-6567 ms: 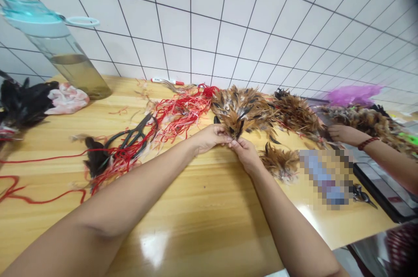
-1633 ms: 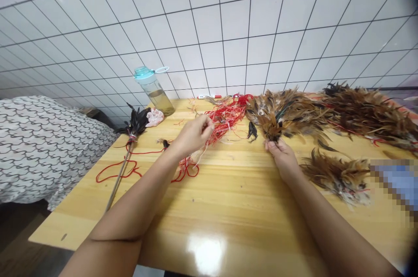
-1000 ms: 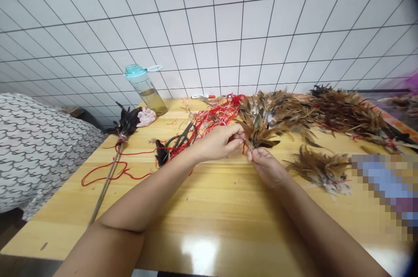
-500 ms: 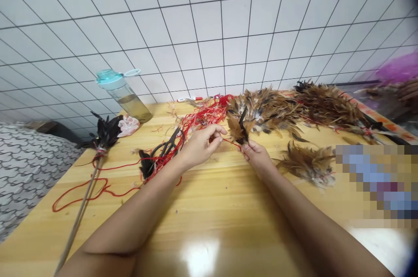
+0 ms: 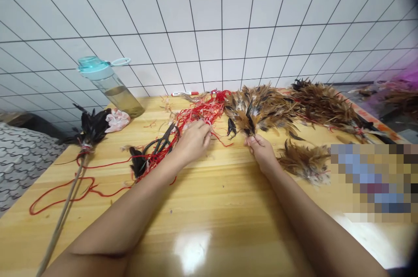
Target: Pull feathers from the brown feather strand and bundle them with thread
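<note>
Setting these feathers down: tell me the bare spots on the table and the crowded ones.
Bare wood of the table lies between your left forearm and right forearm, and front right, below the feather tuft. Crowded: the back half, with red string, feathers and scissors.

There is room to reach the tangle of red string [image 5: 199,113] from the front, low over the wooden bench [image 5: 212,220]. Behind the tangle, the white tile wall [image 5: 209,37] blocks the way. On its right, a big bunch of brown feathers [image 5: 261,109] touches it. On its left, black scissors [image 5: 160,144] lie in the way, and farther left stands a clear water bottle [image 5: 122,98].
</note>
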The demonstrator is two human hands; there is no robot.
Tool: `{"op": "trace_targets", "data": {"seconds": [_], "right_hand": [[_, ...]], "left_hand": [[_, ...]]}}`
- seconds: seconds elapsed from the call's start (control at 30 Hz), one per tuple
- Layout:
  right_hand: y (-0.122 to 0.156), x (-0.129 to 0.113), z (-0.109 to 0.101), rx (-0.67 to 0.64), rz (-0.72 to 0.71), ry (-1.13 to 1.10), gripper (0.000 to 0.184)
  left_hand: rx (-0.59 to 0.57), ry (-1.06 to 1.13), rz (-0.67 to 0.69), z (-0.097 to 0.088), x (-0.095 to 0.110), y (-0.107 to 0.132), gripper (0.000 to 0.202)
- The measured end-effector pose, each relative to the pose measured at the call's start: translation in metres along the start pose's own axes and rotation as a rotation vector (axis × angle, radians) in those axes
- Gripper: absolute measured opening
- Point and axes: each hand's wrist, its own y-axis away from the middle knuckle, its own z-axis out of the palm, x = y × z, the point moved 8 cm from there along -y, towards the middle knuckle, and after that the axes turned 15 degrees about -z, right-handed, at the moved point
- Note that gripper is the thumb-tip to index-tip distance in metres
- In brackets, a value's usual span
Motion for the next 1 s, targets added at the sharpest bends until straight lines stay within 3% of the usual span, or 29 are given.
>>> {"op": "trace_targets", "data": {"seconds": [0.1, 0.2, 0.43, 0.53, 0.83, 1.0], "right_hand": [[0.001, -0.001, 0.0, 0.0, 0.048, -0.052, 0.04], [0.002, -0.012, 0.004, -0.029, 0.008, -0.1, 0.042], [0.02, -0.032, 0.04, -0.299, -0.009, -0.35, 0.044], [0.026, -0.032, 0.049, -0.38, 0.013, -0.434, 0.042], [0.027, -0.017, 0.052, -0.35, 0.223, -0.609, 0.036], [0.025, -0.023, 0.048, -0.318, 0.239, -0.705, 0.039]], "left_hand": [[-0.001, 0.041, -0.06, -0.001, -0.008, -0.003, 0.018], [-0.031, 0.062, -0.116, 0.0, -0.006, -0.001, 0.017], [-0.053, 0.381, -0.087, -0.008, 0.031, 0.015, 0.014], [-0.052, 0.468, -0.077, -0.009, 0.038, 0.018, 0.014], [-0.043, 0.56, -0.229, -0.008, 0.014, 0.011, 0.015], [0.123, 0.452, -0.157, -0.018, 0.009, 0.01, 0.015]]}}
